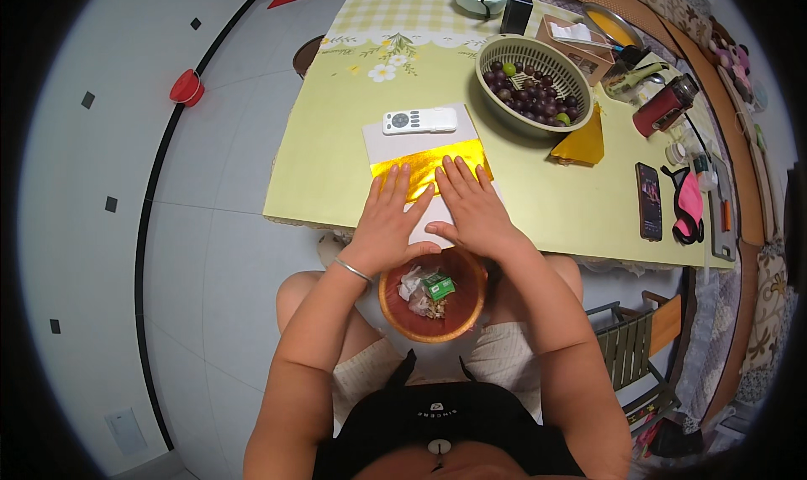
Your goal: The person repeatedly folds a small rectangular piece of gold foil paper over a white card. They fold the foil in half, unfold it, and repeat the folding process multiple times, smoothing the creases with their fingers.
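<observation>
**Gold foil under both your palms**

Gold foil sheet (429, 165) lies on a white paper (395, 144) at the near edge of the yellow tabletop (521, 203). Your left hand (388, 215) and right hand (471, 209) rest side by side on it, fingers stretched flat and spread, gripping nothing; the thumbs point toward each other over the white part nearest you. A silver bangle (353, 270) sits on your left wrist.

Just beyond the foil, a white remote control (419, 121) lies on the paper. A folded gold triangle (580, 144) lies to the right, touching a green colander (538, 85) full of dark round fruit. Farther right lie a black phone (648, 201) and a pink eye mask (689, 204).

Below the table edge, on your lap, is a brown bowl (395, 308) holding crumpled white wrappers and a small green packet (437, 286), probably a box, though it is too small to tell.
</observation>
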`<action>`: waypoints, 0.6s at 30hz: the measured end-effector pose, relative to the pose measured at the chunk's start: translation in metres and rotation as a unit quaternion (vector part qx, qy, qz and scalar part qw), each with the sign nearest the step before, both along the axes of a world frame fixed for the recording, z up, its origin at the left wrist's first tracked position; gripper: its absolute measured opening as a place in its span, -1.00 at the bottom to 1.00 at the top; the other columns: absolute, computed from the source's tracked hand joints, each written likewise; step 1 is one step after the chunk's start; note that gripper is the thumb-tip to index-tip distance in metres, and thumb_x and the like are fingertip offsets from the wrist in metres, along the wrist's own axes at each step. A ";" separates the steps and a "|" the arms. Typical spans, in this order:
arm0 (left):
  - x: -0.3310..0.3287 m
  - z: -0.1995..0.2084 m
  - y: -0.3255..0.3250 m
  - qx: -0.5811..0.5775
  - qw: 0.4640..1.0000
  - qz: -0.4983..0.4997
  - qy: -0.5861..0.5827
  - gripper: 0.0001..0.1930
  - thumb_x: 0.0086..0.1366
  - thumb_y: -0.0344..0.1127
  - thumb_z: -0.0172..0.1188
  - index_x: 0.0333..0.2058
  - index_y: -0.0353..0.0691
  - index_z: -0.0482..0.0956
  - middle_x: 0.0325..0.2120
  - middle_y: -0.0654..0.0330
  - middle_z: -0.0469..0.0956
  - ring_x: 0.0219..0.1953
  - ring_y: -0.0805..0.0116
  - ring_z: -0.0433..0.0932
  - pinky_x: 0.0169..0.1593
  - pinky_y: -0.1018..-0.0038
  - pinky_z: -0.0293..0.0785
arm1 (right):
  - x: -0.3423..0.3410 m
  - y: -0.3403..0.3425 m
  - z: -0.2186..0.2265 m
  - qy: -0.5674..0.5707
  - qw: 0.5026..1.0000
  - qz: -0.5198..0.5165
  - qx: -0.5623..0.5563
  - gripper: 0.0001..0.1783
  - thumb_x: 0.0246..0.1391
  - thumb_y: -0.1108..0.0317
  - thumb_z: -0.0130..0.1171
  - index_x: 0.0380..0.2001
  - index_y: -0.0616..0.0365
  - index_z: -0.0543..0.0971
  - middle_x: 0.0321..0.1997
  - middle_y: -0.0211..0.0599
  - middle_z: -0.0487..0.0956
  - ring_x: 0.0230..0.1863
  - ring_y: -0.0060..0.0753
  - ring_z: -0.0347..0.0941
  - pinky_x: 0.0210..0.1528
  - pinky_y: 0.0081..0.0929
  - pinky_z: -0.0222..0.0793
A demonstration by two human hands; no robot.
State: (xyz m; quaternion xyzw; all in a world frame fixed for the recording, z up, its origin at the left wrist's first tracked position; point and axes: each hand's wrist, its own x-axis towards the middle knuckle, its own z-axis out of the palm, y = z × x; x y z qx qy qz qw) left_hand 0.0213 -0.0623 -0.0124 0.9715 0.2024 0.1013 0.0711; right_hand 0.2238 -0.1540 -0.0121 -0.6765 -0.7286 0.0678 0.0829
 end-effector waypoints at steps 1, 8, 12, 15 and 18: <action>-0.002 -0.001 -0.003 0.001 1.000 0.007 -0.004 0.06 0.14 0.45 0.22 0.44 -0.16 0.22 0.45 -0.39 -0.03 0.53 -0.29 -0.12 0.50 -0.13 -0.20 | 0.002 -0.001 -0.002 -0.001 1.000 -0.003 0.003 0.06 0.25 -0.36 0.01 0.50 0.28 0.10 0.61 0.07 0.02 0.64 0.01 -0.18 0.62 -0.01 -0.33; -0.024 -0.006 -0.014 -0.013 0.998 0.069 0.006 0.19 0.13 0.54 0.13 0.40 -0.45 0.15 0.42 -0.43 0.00 0.51 -0.35 -0.07 0.47 -0.19 -0.12 | 0.031 -0.011 -0.007 0.024 0.998 -0.060 -0.010 0.08 0.24 -0.32 0.05 0.49 0.35 0.07 0.61 0.15 -0.03 0.64 0.05 -0.20 0.62 -0.06 -0.29; -0.027 -0.010 -0.011 -0.001 0.994 0.111 -0.021 0.00 0.17 0.35 0.25 0.28 -0.47 0.34 0.35 -0.33 0.22 0.45 -0.24 0.12 0.46 -0.12 -0.01 | 0.043 -0.018 -0.002 0.046 0.994 -0.101 -0.001 0.04 0.26 -0.28 0.07 0.47 0.36 0.11 0.60 0.18 0.00 0.64 0.08 -0.18 0.61 -0.03 -0.27; -0.026 -0.016 0.015 -0.047 0.981 0.136 -0.127 -0.31 0.19 0.06 0.36 0.11 -0.42 0.52 0.24 -0.22 0.41 0.34 -0.18 0.29 0.38 -0.02 0.18 | 0.047 -0.014 -0.007 0.039 0.986 -0.126 0.102 -0.21 0.29 -0.09 0.15 0.34 0.33 0.36 0.54 0.19 0.13 0.57 0.12 0.02 0.55 -0.02 -0.06; -0.017 -0.007 0.037 -0.048 0.951 0.186 -0.244 -0.65 0.13 -0.32 0.41 -0.11 -0.31 0.62 -0.01 -0.09 0.57 0.11 -0.12 0.46 0.19 0.11 0.40 | 0.051 0.002 -0.003 0.197 0.945 -0.137 0.224 -0.45 0.26 0.16 0.24 0.19 0.32 0.52 0.40 0.15 0.37 0.40 0.14 0.29 0.42 -0.07 0.19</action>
